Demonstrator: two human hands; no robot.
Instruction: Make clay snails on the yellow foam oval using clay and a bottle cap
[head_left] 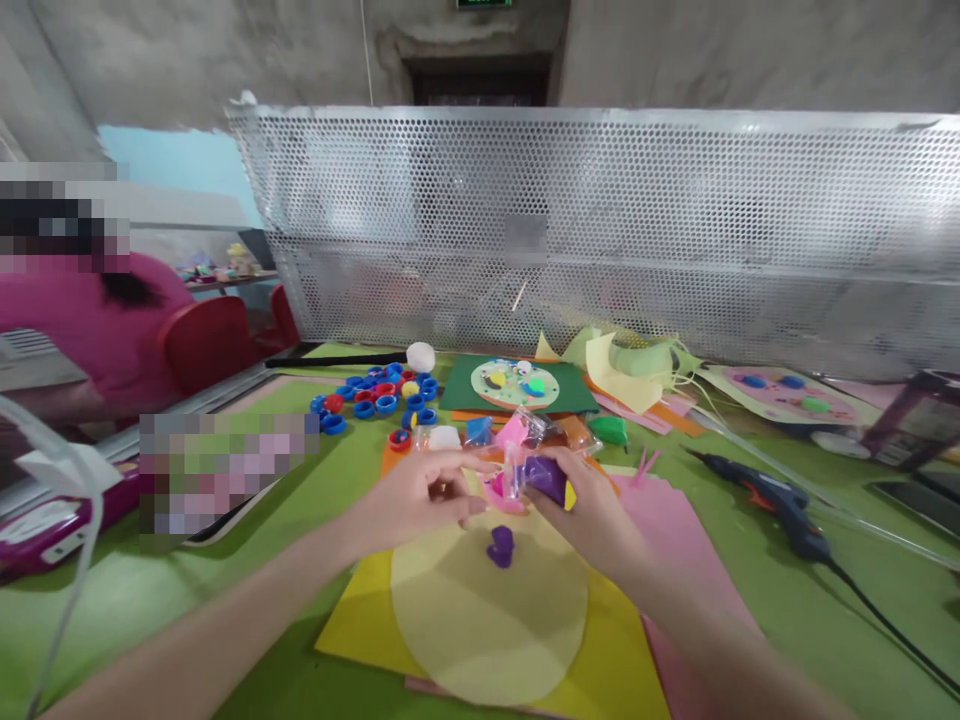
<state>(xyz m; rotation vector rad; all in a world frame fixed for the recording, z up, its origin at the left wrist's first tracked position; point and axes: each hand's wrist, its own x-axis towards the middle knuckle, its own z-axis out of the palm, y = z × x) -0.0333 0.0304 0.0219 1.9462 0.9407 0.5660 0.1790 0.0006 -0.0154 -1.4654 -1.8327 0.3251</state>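
Observation:
My right hand (589,510) grips a small clear packet of purple modelling clay (545,480), its plastic end turned to the left. My left hand (431,492) hovers beside that end, fingers curved and thumb apart, with nothing visible in it. Below the hands, a torn lump of purple clay (501,548) rests on a cream paper circle (487,630). The circle lies over a yellow sheet (360,620). Just behind the hands are more clay packets, among them a blue one (478,432), a white one (444,438) and a green one (609,430).
Blue and red bottle caps (386,404) cluster at the back left. A decorated disc (517,384) lies on a green sheet behind. Pink paper (697,560) and a glue gun (780,505) are on the right. A purple power strip (60,520) and a person in pink (127,320) are at left.

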